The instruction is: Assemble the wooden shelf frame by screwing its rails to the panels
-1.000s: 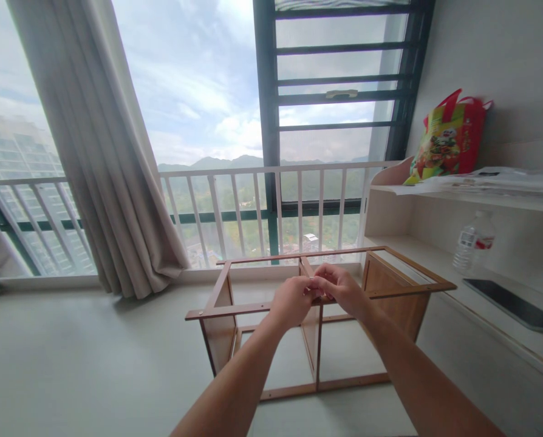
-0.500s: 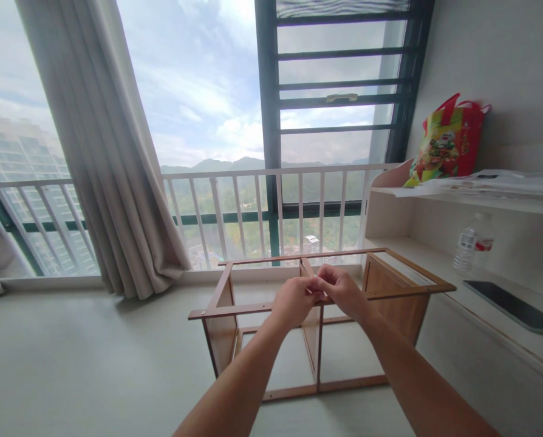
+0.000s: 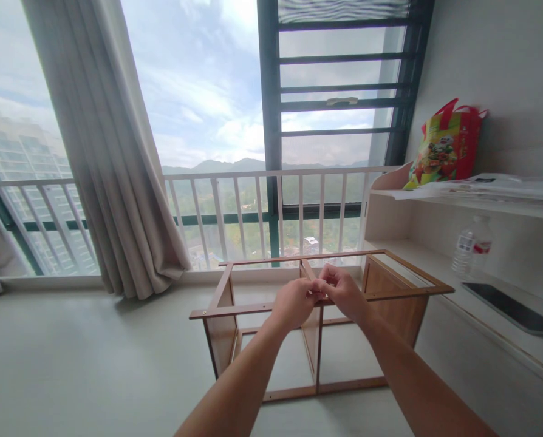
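Observation:
A brown wooden shelf frame (image 3: 235,311) lies on its side on the pale floor, with its open bays facing up. Over its near upper rail, close to where the middle divider (image 3: 314,346) meets it, my two hands come together. My left hand (image 3: 295,301) is closed, its fingertips pinched. Against them, my right hand (image 3: 342,289) also has its thumb and fingers pressed together. Whatever lies between the fingertips is hidden or too small to make out. Small screw holes show along the rail left of my hands.
A white shelf unit (image 3: 390,221) stands at the right, bearing a red and green bag (image 3: 449,145), papers (image 3: 494,187), a clear plastic bottle (image 3: 471,246) and a dark flat device (image 3: 515,308). Behind the frame run a white railing (image 3: 212,176) and windows. A grey curtain (image 3: 102,158) hangs left.
My hands stay pinched together at the same spot on the rail, with barely any finger movement. The view has shifted very slightly; the wooden frame lies as before.

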The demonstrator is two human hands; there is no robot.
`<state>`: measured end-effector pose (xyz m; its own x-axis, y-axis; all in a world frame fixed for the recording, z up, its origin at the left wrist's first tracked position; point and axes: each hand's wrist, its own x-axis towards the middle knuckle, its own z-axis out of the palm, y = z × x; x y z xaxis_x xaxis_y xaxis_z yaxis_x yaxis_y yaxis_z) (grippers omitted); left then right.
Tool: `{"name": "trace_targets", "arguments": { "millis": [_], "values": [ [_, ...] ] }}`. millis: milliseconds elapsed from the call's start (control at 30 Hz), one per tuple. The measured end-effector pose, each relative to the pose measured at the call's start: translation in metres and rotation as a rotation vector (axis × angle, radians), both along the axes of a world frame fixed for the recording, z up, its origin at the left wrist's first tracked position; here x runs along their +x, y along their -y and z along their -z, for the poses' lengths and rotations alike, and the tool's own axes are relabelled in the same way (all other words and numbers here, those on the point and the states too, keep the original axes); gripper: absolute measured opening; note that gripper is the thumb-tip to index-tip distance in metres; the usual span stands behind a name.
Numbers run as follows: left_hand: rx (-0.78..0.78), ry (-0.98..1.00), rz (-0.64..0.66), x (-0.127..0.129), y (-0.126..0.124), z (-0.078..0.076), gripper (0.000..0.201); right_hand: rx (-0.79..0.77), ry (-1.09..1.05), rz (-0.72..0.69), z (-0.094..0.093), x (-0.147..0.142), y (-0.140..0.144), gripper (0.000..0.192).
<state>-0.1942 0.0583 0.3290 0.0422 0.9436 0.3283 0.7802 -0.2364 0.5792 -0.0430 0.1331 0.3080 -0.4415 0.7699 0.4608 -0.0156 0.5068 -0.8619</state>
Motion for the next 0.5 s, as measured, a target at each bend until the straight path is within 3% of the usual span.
{"name": "trace_targets", "arguments": {
  "millis": [200, 500],
  "values": [
    [0.006, 0.008, -0.017, 0.0005, -0.0008, 0.0016, 0.018, 0.034, 0.010, 0.016, 0.0007, -0.0015, 0.0009, 0.026],
    [-0.010, 0.040, -0.020, -0.0005, -0.0013, 0.0008, 0.019, 0.002, -0.014, -0.099, -0.0022, -0.0002, 0.0028, 0.039]
  ]
}}
